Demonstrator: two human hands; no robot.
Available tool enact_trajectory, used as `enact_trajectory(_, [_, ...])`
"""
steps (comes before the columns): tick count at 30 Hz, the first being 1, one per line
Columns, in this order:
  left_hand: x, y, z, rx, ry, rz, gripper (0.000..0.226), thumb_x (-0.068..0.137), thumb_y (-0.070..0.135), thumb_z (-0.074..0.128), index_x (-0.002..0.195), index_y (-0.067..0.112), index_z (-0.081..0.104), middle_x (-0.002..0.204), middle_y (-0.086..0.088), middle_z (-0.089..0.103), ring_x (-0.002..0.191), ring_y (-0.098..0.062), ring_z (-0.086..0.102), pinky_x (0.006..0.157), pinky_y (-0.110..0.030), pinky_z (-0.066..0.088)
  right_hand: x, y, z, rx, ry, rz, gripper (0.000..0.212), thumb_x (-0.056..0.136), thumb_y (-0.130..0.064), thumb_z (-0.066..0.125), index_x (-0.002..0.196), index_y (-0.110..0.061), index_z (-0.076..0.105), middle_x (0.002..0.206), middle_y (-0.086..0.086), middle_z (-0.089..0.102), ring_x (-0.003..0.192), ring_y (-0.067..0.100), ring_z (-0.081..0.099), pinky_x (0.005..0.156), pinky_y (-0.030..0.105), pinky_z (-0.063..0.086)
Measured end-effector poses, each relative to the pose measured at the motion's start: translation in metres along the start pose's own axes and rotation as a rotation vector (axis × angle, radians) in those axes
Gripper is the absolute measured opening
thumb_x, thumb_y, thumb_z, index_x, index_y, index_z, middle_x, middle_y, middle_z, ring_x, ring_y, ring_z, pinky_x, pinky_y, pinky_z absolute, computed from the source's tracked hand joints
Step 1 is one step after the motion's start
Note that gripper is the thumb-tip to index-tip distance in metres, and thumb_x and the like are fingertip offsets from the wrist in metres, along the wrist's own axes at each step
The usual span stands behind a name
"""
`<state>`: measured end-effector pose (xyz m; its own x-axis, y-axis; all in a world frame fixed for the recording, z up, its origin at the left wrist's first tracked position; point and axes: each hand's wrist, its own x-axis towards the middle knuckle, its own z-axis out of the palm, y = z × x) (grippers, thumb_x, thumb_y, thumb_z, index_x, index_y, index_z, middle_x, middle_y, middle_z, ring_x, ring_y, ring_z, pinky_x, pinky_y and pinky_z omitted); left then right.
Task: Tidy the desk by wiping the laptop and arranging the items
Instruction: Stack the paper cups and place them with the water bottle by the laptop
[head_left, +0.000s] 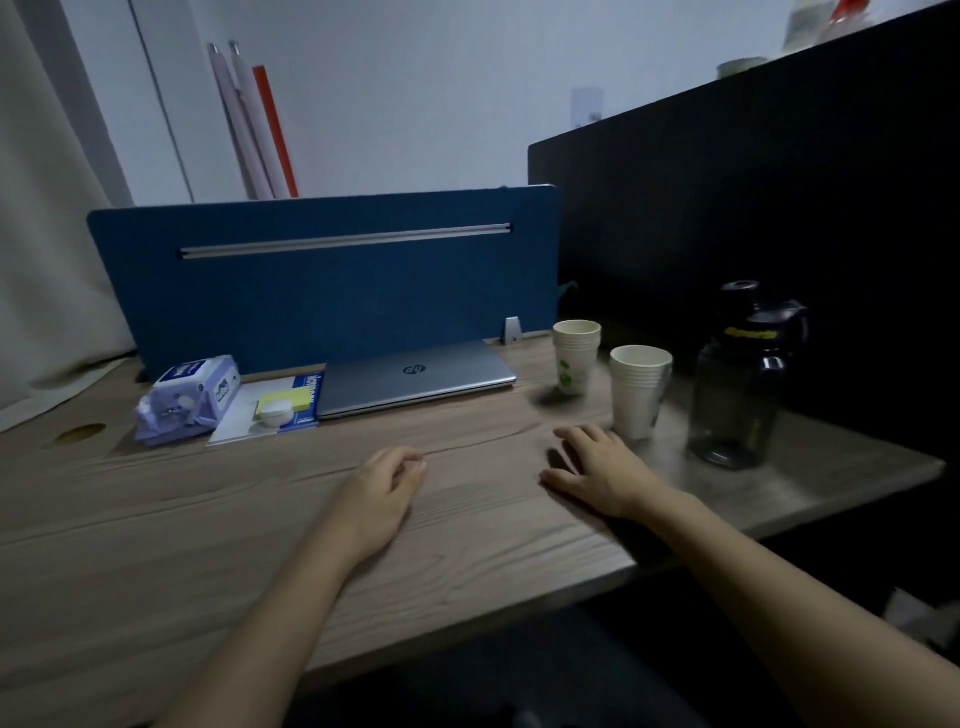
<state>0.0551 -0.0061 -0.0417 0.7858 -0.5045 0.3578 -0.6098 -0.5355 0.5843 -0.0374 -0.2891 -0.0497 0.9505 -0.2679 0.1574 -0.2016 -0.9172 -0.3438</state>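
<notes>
The grey-brown wood-grain desk (208, 519) stands in a dim room with a pale wall behind it. A blue felt divider panel (322, 280) with a metal rail closes the back edge of the desk, and a black partition (753, 234) closes the right side. A beige curtain (47, 234) hangs at the left.

The closed silver laptop (415, 379) lies flat against the blue panel. Just left of it lies a white and blue notebook (270, 410), which carries a yellow sticky-note pad (283, 402) and a small round white lid (274, 415). Further left is a soft purple pack of wet wipes (189, 397).

On the right stand two stacks of cream paper cups (575, 356) (640, 389), both upright and empty at the top. Near them stands a dark transparent water bottle (740, 384); its content I cannot tell.

The left hand (382, 491) rests on the desk, loosely curled, holding nothing. The right hand (597, 467) lies flat and relaxed, fingers spread, just beside the nearer cup stack.
</notes>
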Motion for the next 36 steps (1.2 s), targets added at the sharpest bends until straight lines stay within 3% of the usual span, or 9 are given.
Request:
enact_trajectory(10, [-0.011, 0.086, 0.068, -0.096, -0.074, 0.022, 0.031, 0.098, 0.032, 0.053, 0.124, 0.017, 0.061, 0.123, -0.003, 0.063, 0.111, -0.015, 0.059, 0.095, -0.031, 0.045, -0.075, 0.064, -0.035, 0.061, 0.101, 0.151, 0.07, 0.083, -0.055, 0.063, 0.139, -0.017, 0.045, 0.138, 0.011, 0.049, 0.124, 0.029, 0.046, 0.102, 0.038, 0.039])
enact_trajectory(14, [-0.002, 0.105, 0.087, -0.126, -0.109, 0.029, 0.036, 0.097, 0.035, 0.054, 0.129, 0.019, 0.057, 0.125, -0.003, 0.062, 0.114, -0.014, 0.057, 0.097, -0.033, 0.046, -0.075, 0.071, -0.04, 0.21, 0.128, 0.178, 0.076, 0.082, -0.05, 0.067, 0.143, -0.014, 0.04, 0.14, 0.012, 0.049, 0.12, 0.023, 0.053, 0.102, 0.035, 0.044])
enact_trajectory(18, [0.015, 0.111, 0.101, -0.207, -0.118, 0.015, 0.037, 0.097, 0.034, 0.055, 0.131, 0.022, 0.055, 0.129, 0.001, 0.06, 0.114, -0.01, 0.055, 0.094, -0.026, 0.042, -0.055, 0.072, -0.04, 0.34, 0.162, 0.193, 0.083, 0.083, -0.047, 0.067, 0.149, -0.011, 0.03, 0.147, 0.015, 0.045, 0.128, 0.027, 0.051, 0.105, 0.036, 0.042])
enact_trajectory(22, [0.031, 0.105, 0.109, -0.258, -0.109, 0.015, 0.037, 0.096, 0.035, 0.056, 0.132, 0.026, 0.053, 0.132, 0.01, 0.057, 0.114, -0.005, 0.053, 0.093, -0.022, 0.039, -0.039, 0.082, -0.037, 0.464, 0.257, 0.204, 0.074, 0.085, -0.038, 0.069, 0.145, -0.01, 0.037, 0.142, 0.013, 0.052, 0.122, 0.024, 0.057, 0.102, 0.036, 0.045])
enact_trajectory(32, [0.092, 0.096, 0.137, -0.317, -0.16, 0.047, 0.039, 0.093, 0.03, 0.061, 0.131, 0.024, 0.053, 0.126, 0.009, 0.059, 0.114, -0.009, 0.057, 0.1, -0.027, 0.043, 0.014, 0.113, -0.042, 0.625, 0.282, 0.142, 0.059, 0.076, -0.035, 0.078, 0.129, -0.022, 0.054, 0.121, -0.003, 0.065, 0.107, 0.007, 0.062, 0.097, 0.031, 0.05])
enact_trajectory(36, [0.119, 0.101, 0.155, -0.329, -0.194, 0.07, 0.041, 0.093, 0.033, 0.061, 0.132, 0.024, 0.054, 0.126, 0.009, 0.062, 0.111, -0.003, 0.059, 0.098, -0.023, 0.044, 0.035, 0.115, -0.037, 0.591, 0.287, 0.085, 0.046, 0.072, -0.039, 0.077, 0.113, -0.033, 0.059, 0.105, -0.016, 0.069, 0.094, -0.008, 0.064, 0.084, 0.023, 0.05])
